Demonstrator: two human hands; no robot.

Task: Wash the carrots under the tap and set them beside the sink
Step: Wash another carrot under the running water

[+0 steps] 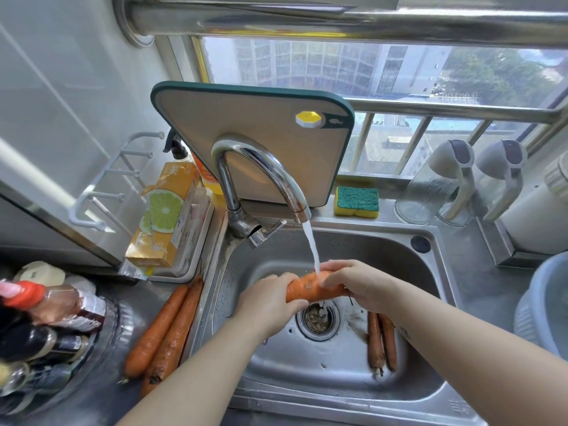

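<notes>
Water runs from the chrome tap [264, 176] onto an orange carrot [307, 289] held over the drain of the steel sink [430, 305]. My left hand [270, 302] grips its left end and my right hand [356, 284] wraps its right end; both hide the tips. Two carrots [381, 342] lie on the sink floor to the right of the drain. Two more carrots [167, 330] lie on the counter to the left of the sink, side by side.
A cutting board [261, 124] leans behind the tap. A sponge [356, 202] sits on the back ledge, with clear jugs [445, 186] to its right. A yellow box [166, 216] in a tray and bottles [46, 318] stand at the left. A basin [544, 302] is at the right.
</notes>
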